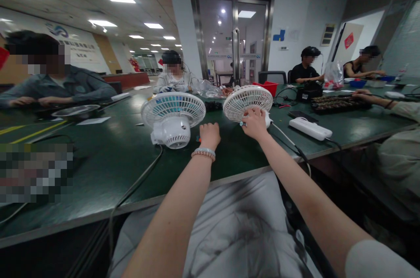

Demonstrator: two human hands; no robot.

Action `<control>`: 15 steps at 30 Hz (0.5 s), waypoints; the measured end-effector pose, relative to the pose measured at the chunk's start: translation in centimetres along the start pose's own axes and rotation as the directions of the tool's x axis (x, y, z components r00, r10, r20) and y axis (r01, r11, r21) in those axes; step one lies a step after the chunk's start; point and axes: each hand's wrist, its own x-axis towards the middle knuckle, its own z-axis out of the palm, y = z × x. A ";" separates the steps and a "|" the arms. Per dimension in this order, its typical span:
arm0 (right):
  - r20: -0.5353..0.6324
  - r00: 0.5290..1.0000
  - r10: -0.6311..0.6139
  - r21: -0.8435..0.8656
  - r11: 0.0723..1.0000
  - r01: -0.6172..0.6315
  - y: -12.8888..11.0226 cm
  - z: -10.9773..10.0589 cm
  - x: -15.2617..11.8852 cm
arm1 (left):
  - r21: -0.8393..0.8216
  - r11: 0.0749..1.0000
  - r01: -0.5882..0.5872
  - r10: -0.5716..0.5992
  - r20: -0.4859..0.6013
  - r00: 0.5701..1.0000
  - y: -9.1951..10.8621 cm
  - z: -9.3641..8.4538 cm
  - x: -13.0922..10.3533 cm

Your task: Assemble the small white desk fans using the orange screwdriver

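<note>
Two white desk fans lie face-away on the green table: the left fan (177,127) and the right fan (244,100). My left hand (210,135) is closed in a fist just right of the left fan, apart from it. A small orange-and-blue thing (198,139) sticks out of the fist; its kind is not clear. My right hand (255,124) is at the back of the right fan, fingers bent over the rear of its cage and housing. A small light-blue, white-ended cylinder (242,124) shows at its thumb side. The palm is hidden.
A white power strip (310,128) and a dark phone (303,116) lie to the right. Fan cords run over the table's front edge (183,195). A red bin (267,88) and plastic bags stand behind. Several people sit around the table; one person's hand (362,95) touches a dark rack.
</note>
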 end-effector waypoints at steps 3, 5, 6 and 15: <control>-0.011 1.000 -0.001 0.001 1.000 0.001 0.1 0.2 0.1 | -0.039 0.994 -0.104 0.105 0.032 0.994 0.2 0.1 0.0; -0.015 1.000 0.000 0.003 1.000 0.000 0.1 0.3 0.2 | -0.067 0.991 -0.120 0.122 0.032 0.992 0.2 0.1 0.1; -0.016 1.000 -0.001 0.005 1.000 0.001 0.2 0.4 0.2 | -0.075 0.991 -0.108 0.110 0.021 0.994 0.0 0.2 0.1; 0.002 1.000 0.002 0.011 1.000 -0.002 0.2 0.1 0.2 | -0.177 0.960 -0.219 0.232 0.056 0.971 -3.1 1.1 -0.3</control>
